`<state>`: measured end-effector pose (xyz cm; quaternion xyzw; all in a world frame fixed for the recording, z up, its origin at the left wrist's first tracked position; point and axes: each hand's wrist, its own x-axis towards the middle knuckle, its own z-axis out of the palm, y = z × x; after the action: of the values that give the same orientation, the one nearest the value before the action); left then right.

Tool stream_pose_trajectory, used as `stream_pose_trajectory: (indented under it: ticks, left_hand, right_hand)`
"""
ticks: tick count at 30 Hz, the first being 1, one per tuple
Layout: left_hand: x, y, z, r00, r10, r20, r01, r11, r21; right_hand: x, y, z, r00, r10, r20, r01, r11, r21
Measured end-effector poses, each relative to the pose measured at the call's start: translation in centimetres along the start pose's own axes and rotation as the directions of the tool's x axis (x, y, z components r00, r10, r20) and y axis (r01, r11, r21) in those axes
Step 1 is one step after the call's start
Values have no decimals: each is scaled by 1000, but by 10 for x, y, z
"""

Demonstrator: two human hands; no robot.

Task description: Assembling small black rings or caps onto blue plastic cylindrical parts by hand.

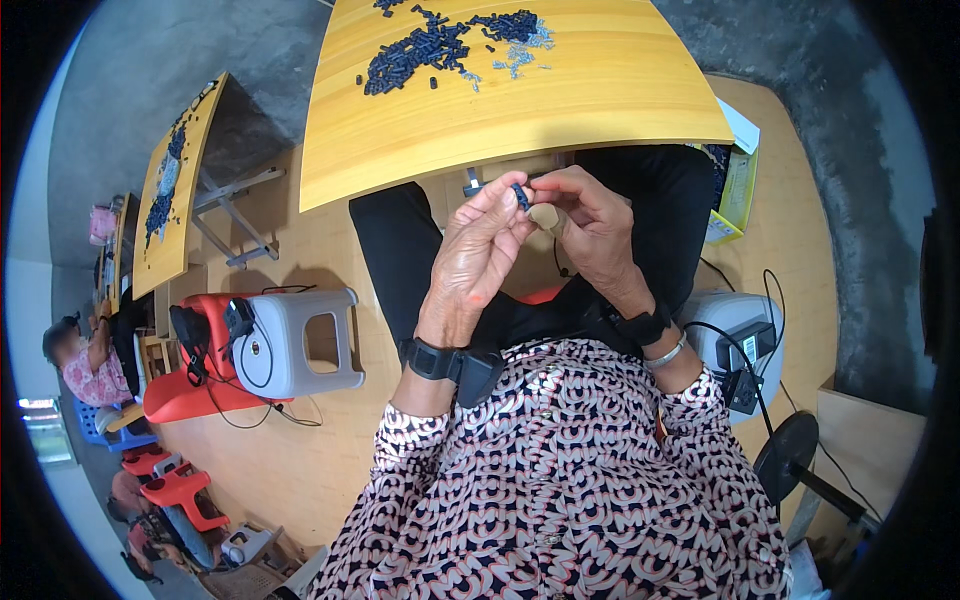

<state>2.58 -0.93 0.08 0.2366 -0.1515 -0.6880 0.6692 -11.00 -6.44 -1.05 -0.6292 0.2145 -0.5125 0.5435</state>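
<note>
Pinching of a small dark part point(521, 198) is performed by the left hand point(477, 240), between thumb and forefinger, just short of the near edge of the yellow table point(520, 122). The right hand point(592, 222) is positioned beside it, with its fingers bent toward the part; whether anything is gripped by its fingertips cannot be told. A tan item point(545, 216), rounded at the end, is seen at the right thumb; whether it is a thumb cover or a separate piece cannot be determined.

Caution: the part could be dropped if the pinch is loosened or if it is pushed off-centre, as only a small area is held. Since the tabletop does not extend beneath the hands, a dropped part could be lost against the dark trousers point(390, 232) or on the floor point(322, 440). Misalignment could be caused by the view being blocked by the fingers. On the table, the heap of dark parts point(415, 58) and the clear pieces point(541, 38) could be intermixed if disturbed.
</note>
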Motion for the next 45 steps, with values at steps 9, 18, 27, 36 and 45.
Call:
stream_pose_trajectory:
  ticks: [9,18,27,36,45]
  left_hand:
    - [-2,-3,7,985,157,-69,-143,974,175]
    - [-1,-3,8,982,181,-54,-167,964,206]
    - [-1,-3,8,985,153,-76,-137,974,182]
    - [-1,0,-3,997,68,-30,-64,991,121]
    - [-2,-1,6,999,31,-41,-25,991,132]
  right_hand:
    - [-1,-9,4,952,-304,-29,262,862,-433]
    - [-4,-10,8,975,-204,-83,160,917,-365]
    - [-6,-9,5,994,-40,-102,19,980,-199]
    - [4,-19,-3,999,-27,26,32,980,-194]
    - [12,-21,-9,977,-144,159,184,943,-277]
